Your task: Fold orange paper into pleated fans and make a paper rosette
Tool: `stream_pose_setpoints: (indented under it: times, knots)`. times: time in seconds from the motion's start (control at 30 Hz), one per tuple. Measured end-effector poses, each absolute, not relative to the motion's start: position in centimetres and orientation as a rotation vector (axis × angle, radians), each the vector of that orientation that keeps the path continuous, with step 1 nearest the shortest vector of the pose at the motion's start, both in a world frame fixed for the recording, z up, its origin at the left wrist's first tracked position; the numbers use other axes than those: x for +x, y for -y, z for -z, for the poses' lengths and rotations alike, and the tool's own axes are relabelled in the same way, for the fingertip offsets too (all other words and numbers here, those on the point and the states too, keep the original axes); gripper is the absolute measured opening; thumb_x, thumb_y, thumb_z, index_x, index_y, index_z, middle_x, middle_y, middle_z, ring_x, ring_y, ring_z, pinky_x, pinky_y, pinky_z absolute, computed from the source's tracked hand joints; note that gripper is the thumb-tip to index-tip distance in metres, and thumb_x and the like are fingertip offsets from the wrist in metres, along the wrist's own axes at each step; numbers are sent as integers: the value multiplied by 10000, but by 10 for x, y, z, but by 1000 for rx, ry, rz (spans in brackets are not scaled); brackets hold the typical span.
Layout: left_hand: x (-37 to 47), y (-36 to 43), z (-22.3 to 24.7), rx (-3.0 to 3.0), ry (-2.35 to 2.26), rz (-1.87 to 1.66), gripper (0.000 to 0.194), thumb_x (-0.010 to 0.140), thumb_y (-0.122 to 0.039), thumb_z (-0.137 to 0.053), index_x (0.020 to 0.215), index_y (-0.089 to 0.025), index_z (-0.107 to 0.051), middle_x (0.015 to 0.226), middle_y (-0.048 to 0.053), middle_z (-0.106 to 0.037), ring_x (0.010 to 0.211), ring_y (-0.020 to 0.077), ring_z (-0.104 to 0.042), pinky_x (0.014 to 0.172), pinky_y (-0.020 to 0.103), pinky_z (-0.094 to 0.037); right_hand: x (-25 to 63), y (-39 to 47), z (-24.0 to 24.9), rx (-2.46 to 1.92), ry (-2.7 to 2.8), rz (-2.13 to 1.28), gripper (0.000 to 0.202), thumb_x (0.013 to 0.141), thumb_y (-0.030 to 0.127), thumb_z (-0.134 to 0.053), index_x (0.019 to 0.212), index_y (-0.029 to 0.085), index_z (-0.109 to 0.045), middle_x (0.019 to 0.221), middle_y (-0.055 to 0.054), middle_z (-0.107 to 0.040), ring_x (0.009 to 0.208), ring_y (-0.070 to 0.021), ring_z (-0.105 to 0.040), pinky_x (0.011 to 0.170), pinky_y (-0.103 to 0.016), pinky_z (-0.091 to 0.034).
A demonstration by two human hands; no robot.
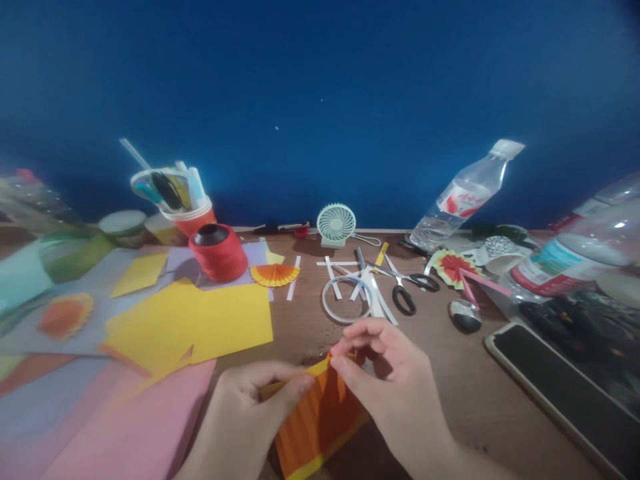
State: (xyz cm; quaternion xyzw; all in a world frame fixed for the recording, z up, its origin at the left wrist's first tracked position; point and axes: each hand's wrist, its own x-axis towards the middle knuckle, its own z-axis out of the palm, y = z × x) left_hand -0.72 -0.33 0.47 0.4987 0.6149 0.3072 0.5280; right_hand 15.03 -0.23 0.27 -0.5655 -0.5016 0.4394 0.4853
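Note:
An orange and yellow pleated paper (pixel 320 427) is held between both hands near the front edge of the view. My left hand (pixel 255 407) pinches its upper left edge, thumb on top. At the paper's upper middle, thumb and fingers of my right hand (pixel 390 380) close on the edge, by a small red bit. Beyond the hands lie a ring of clear tape (pixel 347 300), white paper strips (pixel 383 300) and black-handled scissors (pixel 404 300). A finished-looking orange paper fan (pixel 275 274) rests to the left of the strips.
Yellow sheets (pixel 230 320), a red thread spool (pixel 219 257) and a pen cup (pixel 193 217) stand left. A small fan (pixel 337 225) is at the back. On the right are a tilted bottle (pixel 460 197), a pink paper flower (pixel 455 269), a larger bottle (pixel 555 267) and a phone (pixel 570 393).

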Motion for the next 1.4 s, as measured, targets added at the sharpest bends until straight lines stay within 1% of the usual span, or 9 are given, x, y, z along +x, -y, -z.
stream_pose_setpoints:
  times: [0.17, 0.27, 0.57, 0.7, 0.77, 0.83, 0.93, 1.13, 1.4]
  knots:
    - [-8, 3, -4, 1192, -1488, -719, 205, 660, -373, -622, 580, -193, -680, 644, 4, -690, 633, 165, -594, 572, 183, -452, 148, 1, -6, -1358, 986, -1292, 198, 629, 177, -667, 762, 198, -523, 647, 5, -648, 669, -158, -626, 532, -217, -478]
    - [-8, 3, -3, 1216, -1530, -722, 224, 654, -392, -623, 570, -189, -668, 616, -1, -667, 606, 147, -566, 551, 175, -431, 148, -1, -5, -1319, 881, -1372, 235, 606, 175, -692, 757, 188, -513, 630, 14, -646, 599, -129, -609, 545, -217, -467]
    - [-4, 8, -1, 1062, -1481, -826, 293, 617, -380, -629, 444, -153, -564, 449, -27, -514, 448, 91, -449, 423, 165, -357, 147, -2, -7, -1318, 840, -1371, 258, 577, 153, -696, 698, 186, -471, 617, 13, -656, 561, -113, -591, 542, -211, -443]
    - [-2, 9, -3, 1087, -1431, -868, 282, 617, -329, -625, 415, -159, -527, 437, -27, -517, 436, 89, -448, 422, 165, -370, 145, -1, -10, -1331, 869, -1331, 259, 581, 124, -662, 663, 196, -428, 610, 19, -655, 564, -112, -590, 525, -201, -432]
    - [0, 9, -6, 1080, -1387, -896, 284, 624, -312, -625, 409, -163, -515, 520, 4, -598, 502, 117, -521, 487, 185, -429, 145, -1, -10, -1328, 906, -1318, 254, 585, 114, -647, 667, 199, -422, 614, 21, -652, 553, -107, -584, 517, -201, -433]
    - [2, 10, -9, 1040, -1349, -936, 291, 629, -295, -630, 400, -164, -509, 715, 48, -678, 666, 171, -601, 618, 227, -480, 145, 0, -9, -1318, 940, -1292, 245, 589, 112, -635, 668, 202, -422, 614, 22, -644, 545, -109, -582, 516, -209, -441]
    - [5, 11, -12, 934, -1270, -960, 300, 632, -288, -640, 395, -168, -502, 918, 72, -685, 837, 233, -618, 726, 297, -491, 145, 0, -8, -1313, 977, -1249, 230, 595, 112, -618, 669, 206, -421, 609, 24, -629, 555, -122, -591, 522, -228, -461]
    - [3, 12, -9, 807, -1137, -948, 270, 638, -289, -657, 432, -172, -527, 922, 67, -690, 827, 239, -630, 696, 319, -507, 145, 3, -10, -1289, 1030, -1222, 219, 617, 100, -592, 688, 212, -418, 622, 22, -622, 555, -125, -591, 492, -221, -461]
    - [4, 14, -11, 774, -1119, -950, 276, 623, -278, -682, 439, -155, -517, 955, 86, -684, 868, 261, -623, 757, 362, -491, 144, 3, -8, -1280, 1031, -1211, 222, 614, 82, -585, 695, 212, -424, 633, 23, -622, 591, -123, -591, 540, -227, -478]
